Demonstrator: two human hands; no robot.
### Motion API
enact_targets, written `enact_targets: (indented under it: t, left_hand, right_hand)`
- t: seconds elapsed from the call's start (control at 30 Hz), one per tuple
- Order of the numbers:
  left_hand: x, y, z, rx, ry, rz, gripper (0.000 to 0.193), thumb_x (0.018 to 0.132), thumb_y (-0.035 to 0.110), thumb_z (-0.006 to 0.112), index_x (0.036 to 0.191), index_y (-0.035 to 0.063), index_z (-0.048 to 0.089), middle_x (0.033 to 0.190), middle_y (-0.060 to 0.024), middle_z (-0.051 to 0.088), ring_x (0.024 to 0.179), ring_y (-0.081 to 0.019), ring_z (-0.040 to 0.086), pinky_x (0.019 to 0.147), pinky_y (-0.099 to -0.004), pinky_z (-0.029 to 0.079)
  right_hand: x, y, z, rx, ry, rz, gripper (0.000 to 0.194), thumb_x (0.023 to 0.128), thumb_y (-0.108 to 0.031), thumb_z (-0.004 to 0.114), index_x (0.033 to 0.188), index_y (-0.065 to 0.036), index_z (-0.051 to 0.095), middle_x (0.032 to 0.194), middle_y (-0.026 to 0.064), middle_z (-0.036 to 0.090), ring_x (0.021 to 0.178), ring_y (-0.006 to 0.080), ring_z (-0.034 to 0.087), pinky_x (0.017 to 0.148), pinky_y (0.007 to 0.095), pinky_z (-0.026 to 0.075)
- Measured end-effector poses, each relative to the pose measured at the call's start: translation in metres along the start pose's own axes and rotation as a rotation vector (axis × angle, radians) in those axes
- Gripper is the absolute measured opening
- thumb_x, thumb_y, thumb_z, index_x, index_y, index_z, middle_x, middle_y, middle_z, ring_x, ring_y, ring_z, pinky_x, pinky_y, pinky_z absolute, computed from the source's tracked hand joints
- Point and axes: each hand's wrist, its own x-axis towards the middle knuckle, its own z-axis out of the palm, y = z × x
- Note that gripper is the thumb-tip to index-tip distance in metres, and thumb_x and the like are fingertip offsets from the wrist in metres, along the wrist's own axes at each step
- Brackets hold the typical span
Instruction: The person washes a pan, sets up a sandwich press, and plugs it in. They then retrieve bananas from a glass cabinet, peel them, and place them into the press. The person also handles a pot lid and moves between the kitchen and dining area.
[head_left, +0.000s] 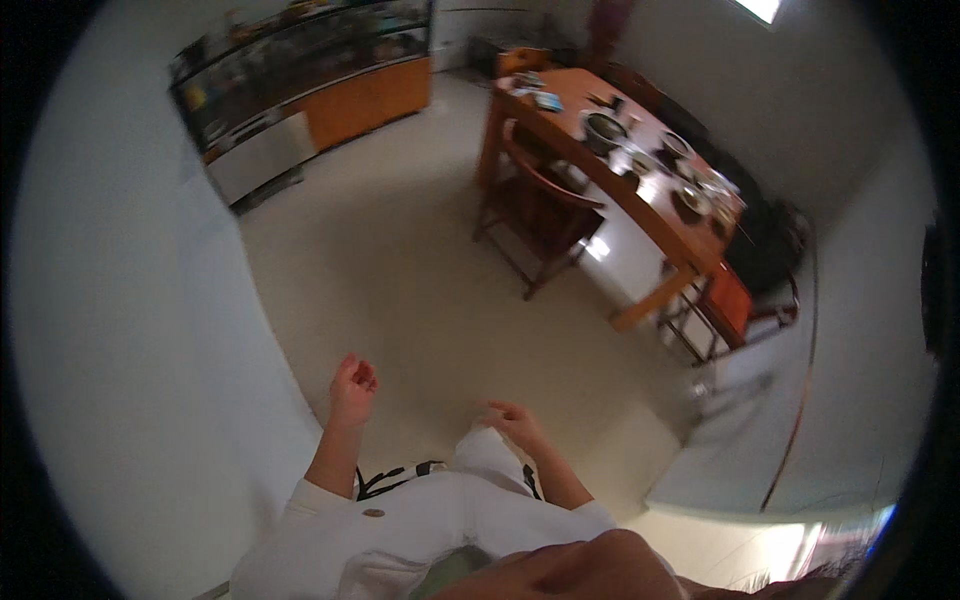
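My left hand (354, 390) hangs in front of me at the left, near the pale wall (150, 360), with its fingers loosely curled and nothing visible in it. At the lower middle, my right hand (514, 424) hangs beside my white-clad leg (491, 459), also without anything visible in it. Its index finger is partly stretched out and the others bend. Both hands hang above the beige floor (405, 307), apart from the furniture.
A wooden dining table (559, 139) with bowls and dishes stands ahead at the right. One wooden chair (544, 202) is at its near side, another (724, 307) at its right end. A glass-fronted cabinet (375, 97) stands at the back left. Walls rise on both sides.
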Motion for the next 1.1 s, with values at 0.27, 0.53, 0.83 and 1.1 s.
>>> enact_targets:
  t: [0.27,0.53,0.83,1.1]
  left_hand:
    - [0.109,0.052,0.037,-0.118,0.174,0.095,0.028,0.083,0.015,0.053,0.112,0.0149,0.050,0.088,-0.0025,0.056,0.080,-0.0152,0.053,0.074,-0.0338,0.042]
    - [0.194,0.134,0.110,-0.190,0.294,0.336,0.024,0.085,0.015,0.051,0.109,0.0168,0.052,0.088,-0.0005,0.056,0.080,-0.0124,0.053,0.073,-0.0322,0.042]
    - [0.328,0.264,0.096,-0.298,0.422,0.466,0.020,0.085,0.015,0.051,0.105,0.0168,0.055,0.088,0.0003,0.056,0.081,-0.0116,0.052,0.075,-0.0313,0.041]
    - [0.503,0.432,0.136,-0.125,0.237,0.462,0.024,0.085,0.016,0.051,0.108,0.0145,0.055,0.091,-0.0019,0.058,0.085,-0.0130,0.054,0.076,-0.0319,0.042]
  right_hand:
    - [0.157,-0.075,-0.055,-0.170,0.068,0.100,0.039,0.075,-0.021,0.066,0.110,-0.004,0.060,0.085,0.0082,0.063,0.074,0.0133,0.055,0.067,0.0285,0.045]
    - [0.376,-0.214,-0.050,-0.507,-0.231,-0.197,0.038,0.077,-0.024,0.066,0.109,-0.005,0.059,0.069,0.0073,0.059,0.059,0.0115,0.049,0.054,0.0290,0.044]
    - [0.571,-0.344,0.078,-0.677,-0.463,-0.386,0.039,0.077,-0.021,0.064,0.114,-0.010,0.059,0.061,-0.0011,0.046,0.057,0.0077,0.040,0.050,0.0251,0.036]
    - [0.708,-0.427,0.103,-0.555,-0.373,-0.256,0.038,0.075,-0.019,0.066,0.111,-0.009,0.060,0.062,-0.0040,0.048,0.059,0.0072,0.044,0.054,0.0241,0.040]
